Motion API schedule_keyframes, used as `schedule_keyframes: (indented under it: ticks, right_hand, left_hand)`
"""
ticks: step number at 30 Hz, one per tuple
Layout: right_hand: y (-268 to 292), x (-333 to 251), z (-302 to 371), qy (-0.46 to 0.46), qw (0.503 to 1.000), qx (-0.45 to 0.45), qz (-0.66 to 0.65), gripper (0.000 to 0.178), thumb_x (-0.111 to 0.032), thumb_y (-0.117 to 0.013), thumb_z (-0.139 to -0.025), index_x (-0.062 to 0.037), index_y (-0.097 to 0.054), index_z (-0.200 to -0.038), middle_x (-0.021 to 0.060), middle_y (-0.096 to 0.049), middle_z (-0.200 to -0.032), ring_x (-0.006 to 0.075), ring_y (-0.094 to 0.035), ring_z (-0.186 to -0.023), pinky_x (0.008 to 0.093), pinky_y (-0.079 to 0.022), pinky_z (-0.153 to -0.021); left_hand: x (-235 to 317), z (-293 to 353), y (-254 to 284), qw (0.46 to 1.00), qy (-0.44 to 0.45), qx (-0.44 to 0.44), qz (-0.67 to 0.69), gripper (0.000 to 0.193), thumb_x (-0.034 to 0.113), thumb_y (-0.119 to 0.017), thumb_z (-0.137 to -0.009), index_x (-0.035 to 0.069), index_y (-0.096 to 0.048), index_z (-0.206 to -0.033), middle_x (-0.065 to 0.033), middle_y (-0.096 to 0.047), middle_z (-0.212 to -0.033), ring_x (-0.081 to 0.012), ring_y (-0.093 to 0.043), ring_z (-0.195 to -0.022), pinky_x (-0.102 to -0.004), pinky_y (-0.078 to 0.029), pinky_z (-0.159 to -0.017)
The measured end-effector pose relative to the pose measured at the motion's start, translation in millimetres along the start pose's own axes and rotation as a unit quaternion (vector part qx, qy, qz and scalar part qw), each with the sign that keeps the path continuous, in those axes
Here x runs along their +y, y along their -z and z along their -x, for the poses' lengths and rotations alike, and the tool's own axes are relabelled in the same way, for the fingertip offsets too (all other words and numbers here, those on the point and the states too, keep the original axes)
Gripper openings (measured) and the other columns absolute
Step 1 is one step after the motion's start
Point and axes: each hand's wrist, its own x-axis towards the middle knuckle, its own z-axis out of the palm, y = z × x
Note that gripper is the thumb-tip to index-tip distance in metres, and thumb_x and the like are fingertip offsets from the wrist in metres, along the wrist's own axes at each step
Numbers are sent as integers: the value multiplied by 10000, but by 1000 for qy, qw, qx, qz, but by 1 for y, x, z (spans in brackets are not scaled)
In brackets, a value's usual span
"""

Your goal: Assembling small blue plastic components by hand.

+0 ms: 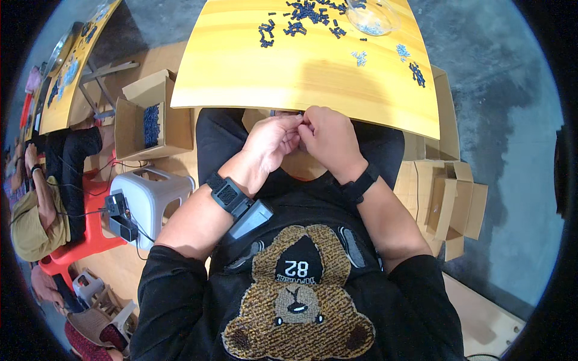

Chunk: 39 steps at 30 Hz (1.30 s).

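My left hand [276,139] and my right hand [330,137] meet just off the near edge of the yellow wooden table [253,78]. Fingertips of both are pinched together. A tiny dark bit shows between them, too small and covered to name. On the tabletop, small black parts [307,12] lie heaped at the far middle. A clear round bowl [394,24] with small silvery pieces in it stands at the far right. Nearer, loose silvery pieces [359,58] form little groups, and a cluster of black parts [417,75] lies by the right edge.
An open cardboard box [171,132] with dark parts stands left of my legs, behind a grey plastic stool [144,195] carrying black adapters [122,225] and cables. Another open carton [454,201] is at the right. Farther left, a person [45,210] sits beside a second table [78,66].
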Motion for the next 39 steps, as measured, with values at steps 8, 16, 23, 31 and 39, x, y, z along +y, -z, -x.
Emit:
schedule_keyframes:
  ticks: [8,16,23,31,39]
  right_hand:
    - [-5,5,1,33,999,30,-21,135,-129,-590,-753,-15,-524,-721,162,-560,-694,345,-563,-701,430,-465,-648]
    - [0,7,-4,31,998,15,-52,141,-133,-599,-738,-20,-543,-674,159,-553,-669,334,-558,-680,424,-463,-642]
    - [-4,10,-3,41,997,37,-45,131,-127,-603,-727,-25,-545,-669,150,-545,-662,326,-553,-663,420,-461,-633]
    - [-6,10,-6,36,997,47,-43,121,-116,-610,-717,-28,-542,-668,146,-543,-664,323,-551,-660,419,-462,-630]
    - [16,10,-16,3,991,-76,-109,137,-144,-639,-717,-17,-589,-717,141,-589,-682,311,-580,-650,376,-474,-606]
  left_hand:
    - [0,2,-11,998,-15,60,14,88,72,-542,-850,33,-603,-901,-39,-613,-791,-105,-535,-643,-229,-428,-584]
    - [-2,4,-18,995,-50,80,23,71,38,-539,-851,12,-597,-883,-41,-595,-767,-106,-505,-610,-236,-431,-567]
    - [-3,1,-20,993,-44,100,33,70,34,-531,-857,16,-590,-889,-35,-583,-782,-107,-500,-604,-236,-427,-553]
    - [-2,-6,-21,992,-52,105,38,67,31,-534,-851,16,-589,-886,-41,-587,-788,-108,-499,-590,-236,-414,-532]
    - [12,-1,-2,1000,-1,-4,3,104,56,-564,-842,16,-592,-934,-48,-613,-775,-108,-565,-618,-222,-482,-561]
